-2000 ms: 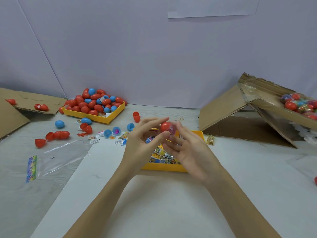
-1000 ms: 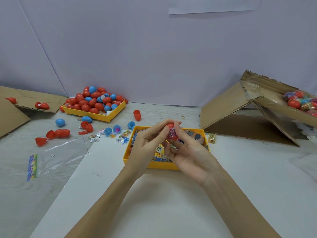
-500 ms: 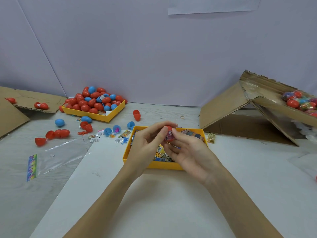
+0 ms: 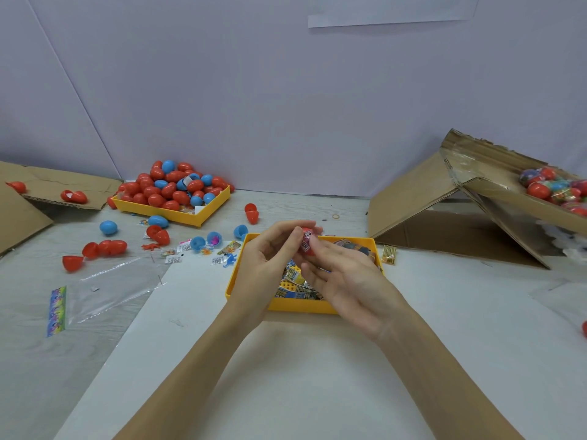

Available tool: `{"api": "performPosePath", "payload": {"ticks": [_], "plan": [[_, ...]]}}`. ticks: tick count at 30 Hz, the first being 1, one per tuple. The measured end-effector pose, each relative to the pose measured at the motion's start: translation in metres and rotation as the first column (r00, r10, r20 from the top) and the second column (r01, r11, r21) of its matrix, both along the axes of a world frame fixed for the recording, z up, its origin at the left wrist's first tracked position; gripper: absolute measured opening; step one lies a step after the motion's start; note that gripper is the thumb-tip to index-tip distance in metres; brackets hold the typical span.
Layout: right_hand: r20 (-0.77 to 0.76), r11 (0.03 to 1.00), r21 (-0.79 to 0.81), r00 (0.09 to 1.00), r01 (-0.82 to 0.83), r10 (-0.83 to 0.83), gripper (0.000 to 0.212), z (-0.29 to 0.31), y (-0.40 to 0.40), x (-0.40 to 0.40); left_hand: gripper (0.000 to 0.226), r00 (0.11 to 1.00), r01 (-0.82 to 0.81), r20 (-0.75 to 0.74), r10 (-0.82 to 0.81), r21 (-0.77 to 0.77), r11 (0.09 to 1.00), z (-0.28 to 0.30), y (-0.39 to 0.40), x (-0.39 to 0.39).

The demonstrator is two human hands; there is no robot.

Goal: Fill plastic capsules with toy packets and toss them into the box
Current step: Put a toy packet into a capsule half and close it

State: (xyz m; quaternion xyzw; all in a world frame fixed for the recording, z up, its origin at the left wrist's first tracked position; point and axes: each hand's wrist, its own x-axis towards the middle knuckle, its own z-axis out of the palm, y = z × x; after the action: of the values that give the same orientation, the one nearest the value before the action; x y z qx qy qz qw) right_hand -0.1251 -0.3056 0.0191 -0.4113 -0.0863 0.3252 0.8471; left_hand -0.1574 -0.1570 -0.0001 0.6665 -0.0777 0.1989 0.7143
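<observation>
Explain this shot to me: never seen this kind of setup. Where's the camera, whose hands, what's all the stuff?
There is no robot: a person wears a camera on the head, looking down at their own hands. The left hand and right hand together pinch a red capsule with a printed packet showing at its seam. Below them a yellow tray holds toy packets. At the back left, a second yellow tray is heaped with red and blue capsules; loose ones lie scattered on the table. At right, a cardboard box holds filled capsules.
</observation>
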Motion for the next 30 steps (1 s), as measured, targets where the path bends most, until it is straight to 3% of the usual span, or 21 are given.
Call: {"api": "performPosePath", "payload": {"ticks": [6,11,17,20,22,26,30], "plan": [[0.102,0.999,-0.038,0.995,0.016,-0.012,0.020,-0.004,0.001,0.000,0.024,1.000,0.025,-0.012,-0.026,-0.082,0.996,0.002,0.003,-0.001],[0.156,0.993,-0.057,0.984,0.101,-0.091,0.025,-0.006,0.001,0.001,0.026,1.000,-0.009,-0.005,0.010,0.010,1.000,0.002,0.000,-0.002],[0.534,0.907,-0.228,0.825,0.354,-0.188,0.039,-0.007,-0.003,0.001,0.024,0.992,-0.101,-0.067,0.105,0.063,0.993,0.005,0.001,-0.002],[0.518,0.900,-0.235,0.830,0.368,-0.204,0.042,-0.008,-0.001,0.002,0.021,0.992,-0.107,-0.064,0.109,0.045,0.993,0.004,0.002,-0.002],[0.461,0.908,-0.217,0.857,0.360,-0.229,0.033,-0.008,0.000,0.003,0.023,0.991,-0.105,-0.073,0.109,0.046,0.993,0.004,0.005,-0.002],[0.496,0.881,-0.215,0.825,0.421,-0.273,0.020,-0.011,-0.002,0.005,0.028,0.998,-0.039,-0.049,0.043,0.082,0.996,0.004,0.009,-0.002],[0.462,0.902,-0.180,0.843,0.392,-0.275,0.022,-0.012,-0.002,0.008,0.038,1.000,0.002,0.016,-0.006,0.214,0.977,0.005,0.011,-0.001]]}}
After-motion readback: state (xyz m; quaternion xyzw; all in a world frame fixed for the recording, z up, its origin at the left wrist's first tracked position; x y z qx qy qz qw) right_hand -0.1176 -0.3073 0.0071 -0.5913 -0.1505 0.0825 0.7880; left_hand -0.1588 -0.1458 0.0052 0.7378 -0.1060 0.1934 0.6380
